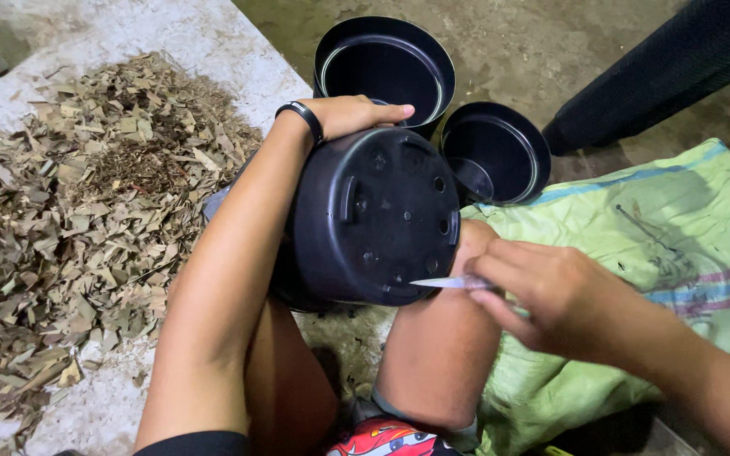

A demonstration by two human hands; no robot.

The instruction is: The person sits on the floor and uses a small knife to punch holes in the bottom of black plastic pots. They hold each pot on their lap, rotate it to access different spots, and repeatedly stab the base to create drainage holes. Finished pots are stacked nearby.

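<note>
Black plastic pot point(373, 215) turned on its side, bottom facing the camera, propped on a bare knee point(441, 338). Left hand point(352, 114) draped over the pot's upper edge, grip closed on the pot, steadying it; black band point(302, 118) around that wrist. Right hand point(542, 291) just beside the pot's lower right edge, grip pinched narrow on a small blade point(441, 283), tip touching the pot's bottom near the rim. Two more black pots point(386, 67) point(496, 152) standing upright just behind, open ends up, side by side. Heap of dry chopped leaves point(78, 219) spread on the floor at left. Green woven sack point(661, 228) lying at right, under the right forearm.
</note>
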